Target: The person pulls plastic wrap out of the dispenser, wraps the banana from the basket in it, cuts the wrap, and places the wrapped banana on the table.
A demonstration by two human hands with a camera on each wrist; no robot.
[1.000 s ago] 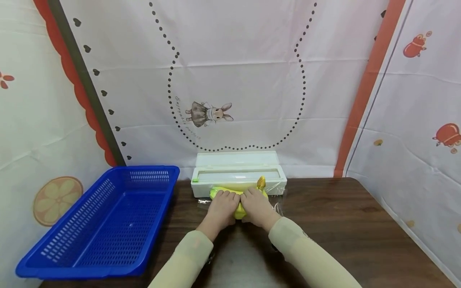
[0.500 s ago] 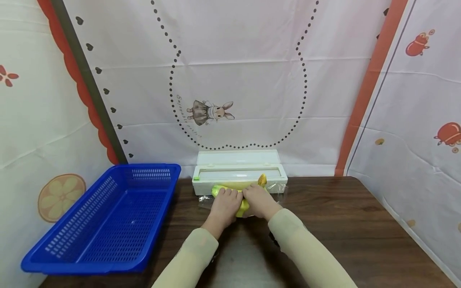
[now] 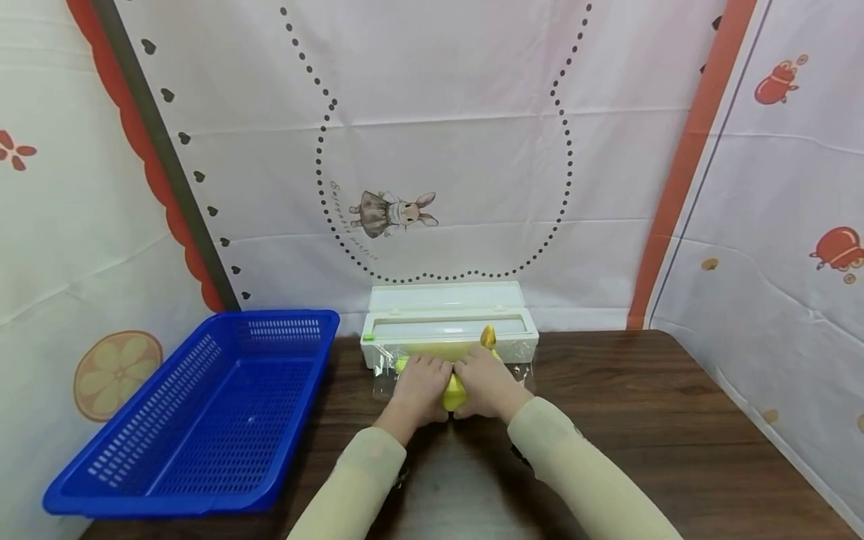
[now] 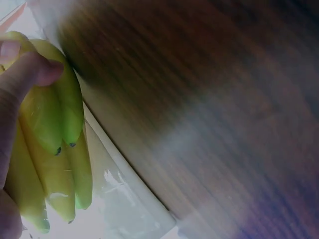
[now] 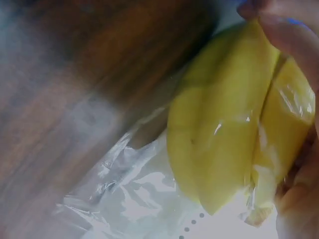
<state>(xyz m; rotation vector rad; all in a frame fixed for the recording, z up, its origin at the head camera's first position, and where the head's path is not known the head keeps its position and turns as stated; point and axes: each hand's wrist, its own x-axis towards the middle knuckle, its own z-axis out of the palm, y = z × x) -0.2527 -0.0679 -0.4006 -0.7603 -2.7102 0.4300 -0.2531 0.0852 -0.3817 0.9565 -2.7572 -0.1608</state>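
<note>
Bananas [image 5: 219,119], gripped by left hand [image 3: 420,386] and right hand [image 3: 489,384], seem mid-wrapping; cling film [image 5: 142,196] either side likely needs folding in.

Curtained-off place, kind of room unclear, printed cloths [image 3: 445,150] on three sides, wood-grain table [image 3: 675,427]

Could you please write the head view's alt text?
A person's left hand and right hand grip bananas, clear film on either side, in front of an open white box on a table. A blue basket stands at left.
</note>
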